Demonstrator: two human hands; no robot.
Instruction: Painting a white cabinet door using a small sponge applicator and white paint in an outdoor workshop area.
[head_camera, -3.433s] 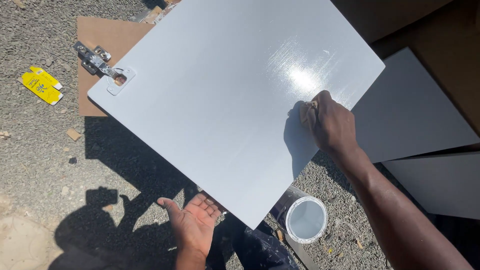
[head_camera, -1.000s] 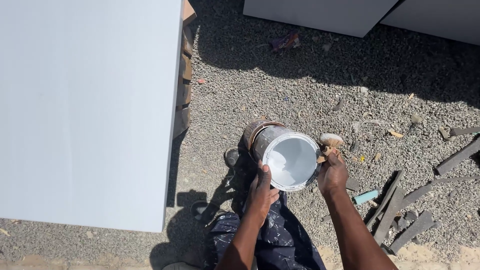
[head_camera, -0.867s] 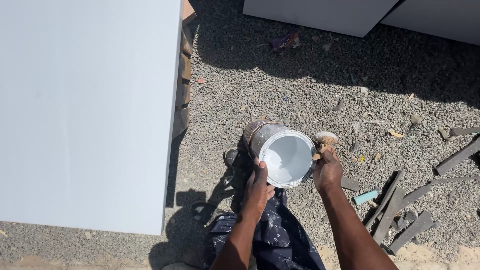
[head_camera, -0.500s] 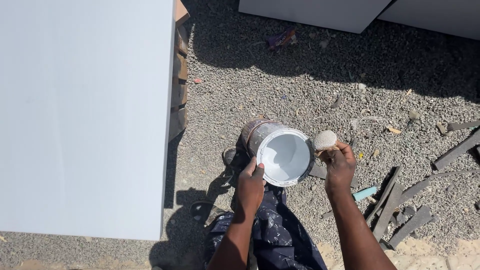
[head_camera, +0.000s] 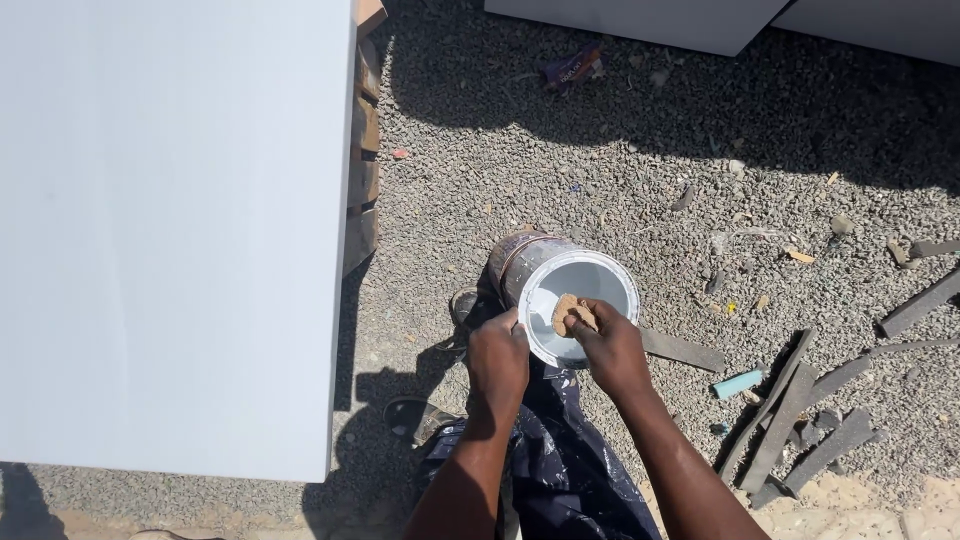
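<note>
A tilted paint can (head_camera: 585, 285) with pale grey-white paint inside rests on the gravel in front of my knees. My left hand (head_camera: 499, 355) grips its near rim and side. My right hand (head_camera: 604, 345) pinches a small brown sponge pad (head_camera: 567, 312) and holds it inside the can's mouth, over the paint. A large pale grey painted panel (head_camera: 170, 220) fills the left side, lying flat on stacked wooden blocks (head_camera: 363, 170).
Gravel ground all around. More pale panels (head_camera: 640, 18) lie along the top edge. Dark wood strips and scraps (head_camera: 800, 410) are scattered at the right, with a small teal tube (head_camera: 738, 383) among them. My paint-spattered dark trousers (head_camera: 560, 470) are at the bottom.
My right hand has moved left from beside the can and put the sponge pad into its mouth. My left hand stays on the rim. Earlier still, that hand was rubbing the panel.
</note>
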